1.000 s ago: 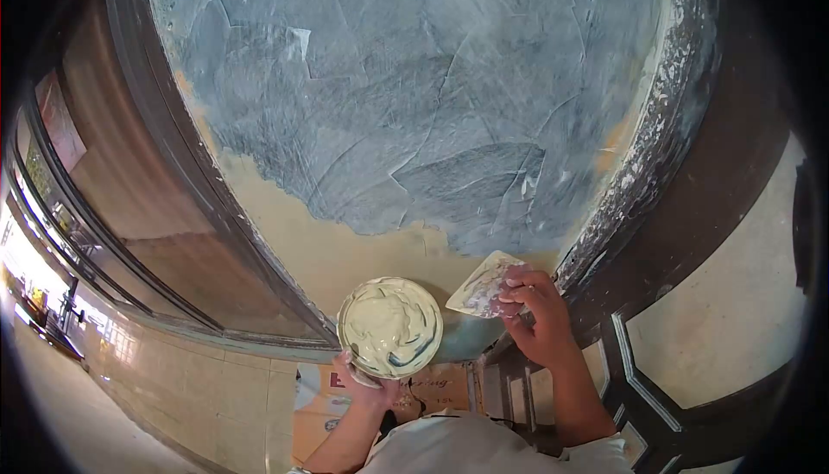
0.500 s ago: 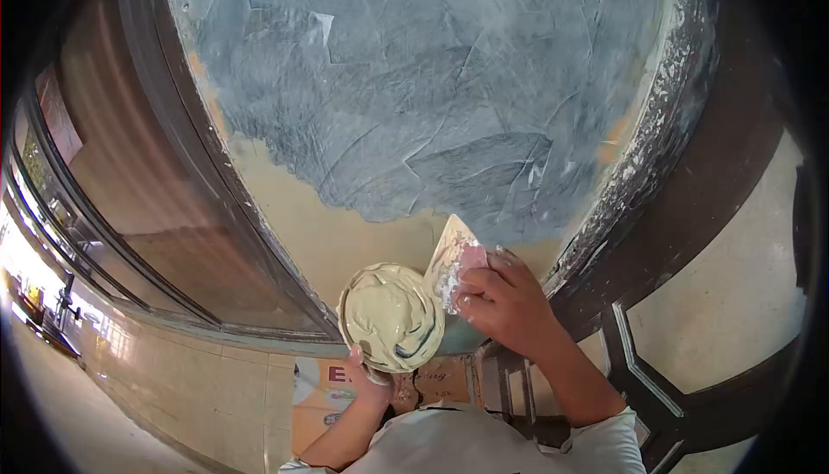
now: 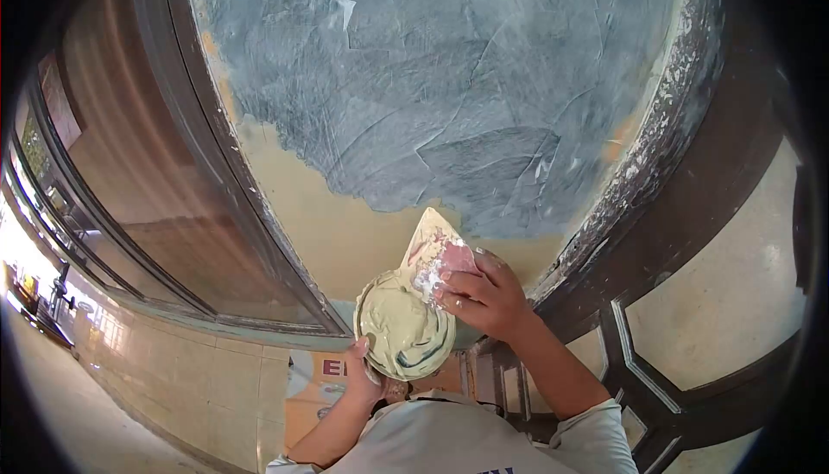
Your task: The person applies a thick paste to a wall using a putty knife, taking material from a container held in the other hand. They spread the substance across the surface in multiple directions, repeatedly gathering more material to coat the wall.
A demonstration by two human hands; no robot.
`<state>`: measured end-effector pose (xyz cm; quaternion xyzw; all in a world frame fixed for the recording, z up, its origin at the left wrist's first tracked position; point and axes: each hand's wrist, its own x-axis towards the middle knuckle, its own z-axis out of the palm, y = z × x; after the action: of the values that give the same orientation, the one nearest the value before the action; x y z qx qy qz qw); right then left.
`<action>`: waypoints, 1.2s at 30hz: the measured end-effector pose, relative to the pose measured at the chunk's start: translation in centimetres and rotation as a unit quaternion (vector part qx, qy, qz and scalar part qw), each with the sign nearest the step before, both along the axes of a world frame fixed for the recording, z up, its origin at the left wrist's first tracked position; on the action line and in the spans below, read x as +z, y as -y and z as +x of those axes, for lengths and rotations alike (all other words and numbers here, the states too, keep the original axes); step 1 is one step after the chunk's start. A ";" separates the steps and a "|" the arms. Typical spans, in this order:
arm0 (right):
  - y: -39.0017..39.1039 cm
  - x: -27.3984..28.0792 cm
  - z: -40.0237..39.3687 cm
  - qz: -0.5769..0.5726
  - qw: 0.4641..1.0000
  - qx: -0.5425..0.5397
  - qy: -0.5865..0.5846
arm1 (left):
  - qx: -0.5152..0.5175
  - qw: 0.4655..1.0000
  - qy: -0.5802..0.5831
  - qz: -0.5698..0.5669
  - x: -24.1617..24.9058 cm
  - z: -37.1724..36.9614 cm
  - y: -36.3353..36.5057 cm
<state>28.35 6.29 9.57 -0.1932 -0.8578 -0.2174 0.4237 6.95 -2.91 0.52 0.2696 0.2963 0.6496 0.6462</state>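
Note:
My left hand grips a round tub from its lower left side, with the thumb at the rim. Thick cream-coloured putty fills the tub, swirled and with a dark streak near the lower right. Closed around a flat putty spreader is my right hand. The spreader's blade is smeared with putty and white bits, its corner points up, and its lower edge overlaps the tub's upper right rim. Behind both hands stands a wall panel, coated blue-grey above and bare beige below.
A dark frame with a glazed panel runs along the left. On the right, a paint-flecked post borders dark woodwork. Printed cardboard lies below the tub, beside the tiled floor.
The spreader in my right hand has moved left and now overlaps the tub's rim. The tub in my left hand sits slightly further right and lower in view.

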 end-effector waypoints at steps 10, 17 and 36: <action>-0.4 -1.0 1.3 -0.169 0.970 0.070 -0.162 | -0.072 0.985 0.130 -0.086 0.7 -0.8 -0.9; -0.9 -9.5 4.4 -0.547 0.688 0.047 -0.473 | -0.086 0.971 0.205 -0.093 -1.3 -2.9 -0.8; -3.9 -8.2 2.3 -0.389 0.829 -0.280 -0.288 | -0.064 0.983 0.140 -0.099 -1.3 -3.9 -3.7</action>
<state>30.68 10.22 1.34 -0.6276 -0.6197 0.0910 0.4625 3.06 0.81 -0.79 0.1291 0.2485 0.6055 0.7449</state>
